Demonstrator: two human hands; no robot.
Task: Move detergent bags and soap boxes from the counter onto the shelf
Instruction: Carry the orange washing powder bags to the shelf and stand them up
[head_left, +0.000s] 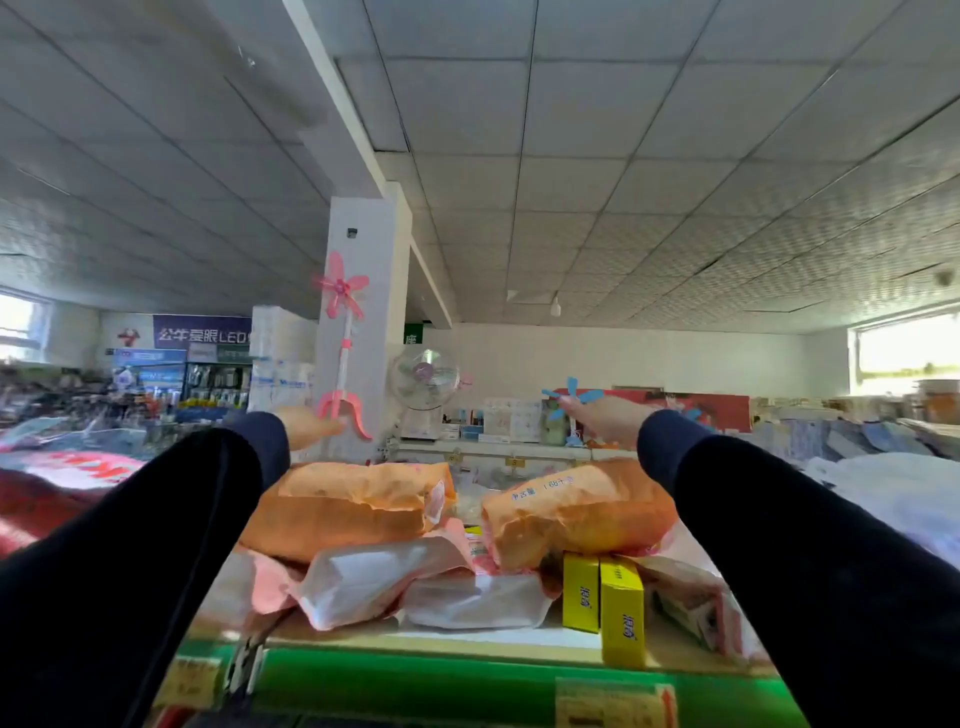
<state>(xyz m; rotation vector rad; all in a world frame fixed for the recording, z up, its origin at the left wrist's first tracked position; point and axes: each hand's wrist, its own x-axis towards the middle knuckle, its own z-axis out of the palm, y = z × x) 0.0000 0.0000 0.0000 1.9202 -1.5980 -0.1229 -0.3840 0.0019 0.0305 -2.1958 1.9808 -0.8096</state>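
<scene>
Reaching forward over the shelf top, both dark-sleeved arms stretch past the piled goods, and neither hand grasps anything. The left hand is held out with fingers extended and relaxed, above and just behind the left orange detergent bag; the right hand is likewise loose and empty, above the far end of the right orange detergent bag. Both orange bags are plump, crinkled pouches lying on their sides, side by side with a gap between them, resting on top of flatter pink-and-white detergent bags that spread across the surface. The right orange bag carries small blue print along its upper face. Below its near end stand two yellow soap boxes, upright and touching each other, near the front edge, which has a green strip with price tags. Behind the hands, a pink pinwheel toy stands against a white pillar.
</scene>
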